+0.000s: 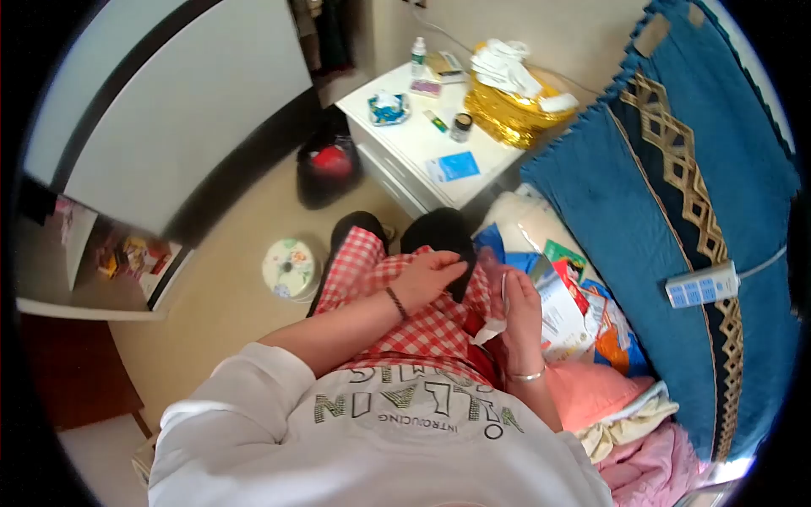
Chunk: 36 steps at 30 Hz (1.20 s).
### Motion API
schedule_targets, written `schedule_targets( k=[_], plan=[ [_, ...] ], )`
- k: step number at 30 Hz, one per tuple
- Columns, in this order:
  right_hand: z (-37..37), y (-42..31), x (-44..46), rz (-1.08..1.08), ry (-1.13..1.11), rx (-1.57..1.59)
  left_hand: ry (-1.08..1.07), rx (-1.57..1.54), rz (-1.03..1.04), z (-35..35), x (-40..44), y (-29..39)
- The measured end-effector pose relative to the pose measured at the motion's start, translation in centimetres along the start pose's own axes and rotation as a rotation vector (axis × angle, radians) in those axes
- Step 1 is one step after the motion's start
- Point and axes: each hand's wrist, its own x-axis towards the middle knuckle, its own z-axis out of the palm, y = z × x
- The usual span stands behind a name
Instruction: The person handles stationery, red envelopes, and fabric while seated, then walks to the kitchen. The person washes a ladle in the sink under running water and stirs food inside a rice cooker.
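Observation:
Over the lap in red-and-white checked trousers (363, 279), my left hand (432, 280) has its fingers pressed together at a black cloth item (458, 253). A dark braided band circles that wrist. Beside it, my right hand (521, 308) wears a silver bracelet and has its fingers curled around a thin, clear, crumpled wrapper (492, 328). The exact shape of what lies inside the wrapper is too unclear to tell.
A white bedside cabinet (405, 135) holds bottles, packets and a gold bag (507, 114). Packages and clothes lie at the right beside a blue bedspread (608, 186) with a power strip (703, 286). A floral round container (290, 266) stands on the floor.

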Motion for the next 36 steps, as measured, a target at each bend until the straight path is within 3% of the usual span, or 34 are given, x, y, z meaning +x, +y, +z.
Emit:
schedule_targets(
  k=[5, 7, 9, 13, 17, 18, 20, 22, 25, 27, 29, 33, 36],
  plan=[
    [0.0, 2.3, 0.6, 0.087, -0.086, -0.231, 0.134, 0.021, -0.025, -3.3, 2.1, -0.1],
    [-0.2, 3.3, 1.1, 0.069, -0.108, -0.298, 0.287, -0.063, 0.031, -5.9, 3.2, -0.1],
    [-1.1, 4.5, 1.9, 0.089, -0.106, -0.310, 0.371, -0.211, -0.086, -9.0, 4.4, -0.6],
    [-1.2, 5.1, 3.2, 0.165, -0.071, -0.342, 0.503, -0.489, 0.011, -17.4, 8.8, -3.2],
    [-0.4, 4.9, 4.3, 0.235, -0.061, -0.339, 0.631, -0.445, 0.025, -28.7, 14.9, -6.6],
    [-0.3, 5.1, 4.6, 0.268, -0.035, -0.367, 0.666, -0.157, 0.088, -31.8, 16.8, -8.0],
    [0.3, 4.7, 5.2, 0.338, 0.007, -0.391, 0.730, -0.085, 0.032, -32.9, 18.7, -5.4],
    [0.2, 4.9, 5.8, 0.356, 0.032, -0.429, 0.797, -0.605, -0.092, -33.3, 20.4, -1.6],
    [0.4, 4.5, 6.5, 0.437, 0.092, -0.527, 0.825, -0.609, -0.041, -35.7, 23.1, -2.3],
    [0.6, 4.2, 6.6, 0.500, 0.111, -0.396, 0.856, -0.570, -0.139, -41.2, 26.9, -7.8],
    [0.9, 3.9, 6.8, 0.533, 0.145, -0.425, 0.779, -0.683, -0.116, -42.0, 27.5, -8.5],
    [2.0, 2.9, 7.4, 0.594, 0.166, -0.410, 0.808, -0.468, -0.133, -46.8, 29.5, -13.6],
    [1.9, 2.7, 7.7, 0.612, 0.157, -0.420, 0.814, -0.324, -0.197, -46.5, 28.9, -12.9]
  ],
)
